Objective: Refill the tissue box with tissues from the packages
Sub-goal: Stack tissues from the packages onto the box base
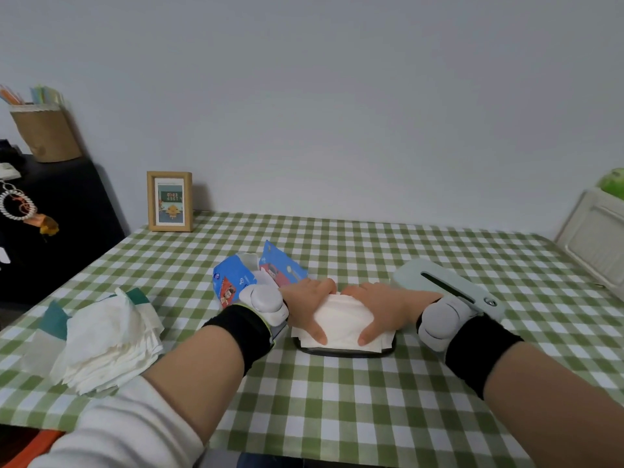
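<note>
A white tissue stack [341, 319] is sitting in the open, dark-rimmed tissue box base [344, 353] mid-worktop, bulging above its rim. The pale green lid [449, 285] is lying just right, slot up. Torn blue packages [236, 278] are lying just beyond, leftward; a loose tissue pile [111, 339] is resting near left.

Green-and-white checked tablecloth [337, 400] over the table, wooden photo frame [170, 201] upright at its far left corner by the wall, brown paper holder [45, 133] on black cabinet [74, 238] at left, white crate [596, 238] at right edge.
</note>
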{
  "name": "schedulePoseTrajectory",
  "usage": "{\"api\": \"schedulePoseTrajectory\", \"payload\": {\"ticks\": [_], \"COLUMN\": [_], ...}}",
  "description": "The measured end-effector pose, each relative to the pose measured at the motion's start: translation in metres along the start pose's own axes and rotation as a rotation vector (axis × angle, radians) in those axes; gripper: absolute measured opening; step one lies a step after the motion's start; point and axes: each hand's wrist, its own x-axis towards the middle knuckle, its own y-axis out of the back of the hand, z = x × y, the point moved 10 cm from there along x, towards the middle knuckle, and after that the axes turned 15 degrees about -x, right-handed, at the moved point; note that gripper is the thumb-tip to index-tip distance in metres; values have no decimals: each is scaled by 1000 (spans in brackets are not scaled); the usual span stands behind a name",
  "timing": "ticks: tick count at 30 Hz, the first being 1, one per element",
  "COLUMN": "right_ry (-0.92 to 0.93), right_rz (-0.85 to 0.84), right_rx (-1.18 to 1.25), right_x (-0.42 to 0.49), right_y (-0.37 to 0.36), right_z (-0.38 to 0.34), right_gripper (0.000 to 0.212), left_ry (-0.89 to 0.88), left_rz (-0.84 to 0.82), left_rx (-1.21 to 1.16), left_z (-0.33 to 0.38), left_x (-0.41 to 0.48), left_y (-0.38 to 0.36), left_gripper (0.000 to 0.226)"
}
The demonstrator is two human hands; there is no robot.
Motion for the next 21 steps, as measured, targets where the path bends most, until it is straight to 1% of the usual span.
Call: {"api": "schedulePoseTrajectory", "payload": {"ticks": [2, 7, 11, 16, 21], "right_ry": [7, 26, 41, 47, 43], "right_rz": [-15, -23, -73, -137, -153], "right_rx": [-19, -34, -94, -138, -142], "right_x": [1, 7, 10, 13, 13], "right_y": [-9, -16, -20, -32, -31], "right_z": [3, 6, 7, 10, 8], "right_gripper": [106, 107, 108, 109, 109], "left_ry": [-31, -29, -30, -22, -29], "left_rz": [-6, -85, -149, -199, -191], "left_rx": [3, 49, 123, 197, 171], "left_z": [-2, -6, -7, -13, -14], "left_x": [0, 2, 6, 9, 9], "left_y": [-2, -13, -18, -25, -26], "left_gripper": [88, 102, 107, 106, 105]}}
